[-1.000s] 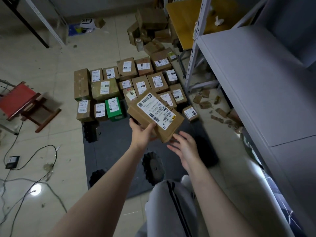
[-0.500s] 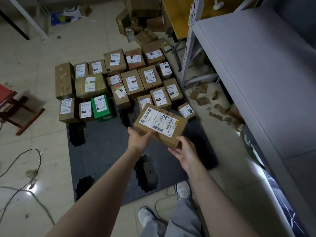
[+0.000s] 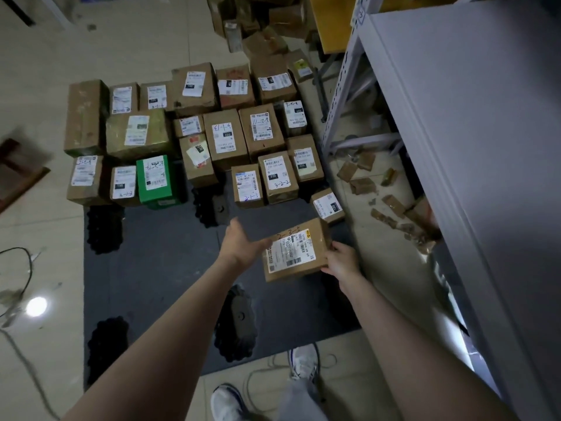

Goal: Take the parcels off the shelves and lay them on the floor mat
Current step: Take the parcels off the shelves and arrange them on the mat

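Note:
A flat brown cardboard parcel [image 3: 296, 250] with a white shipping label is held low over the dark grey floor mat [image 3: 158, 268], near its right side. My left hand [image 3: 243, 244] touches the parcel's left edge with its fingers spread. My right hand [image 3: 341, 259] grips the right edge, fingers curled underneath. Several labelled parcels [image 3: 224, 138] lie in rows on the mat's far half, one of them a green box [image 3: 156, 180]. The grey metal shelf [image 3: 470, 147] stands along the right.
Torn cardboard scraps [image 3: 391, 205] litter the tiles beside the shelf. More boxes are piled at the back [image 3: 258, 28]. Cables [image 3: 18, 275] trail on the left floor. Black round cut-outs [image 3: 236, 323] mark the mat. My white shoes [image 3: 230, 402] stand at the mat's near edge.
The parcel has come down and rightward toward the mat and turned flatter. My left hand has slid from under it to its left edge, and I have stepped closer.

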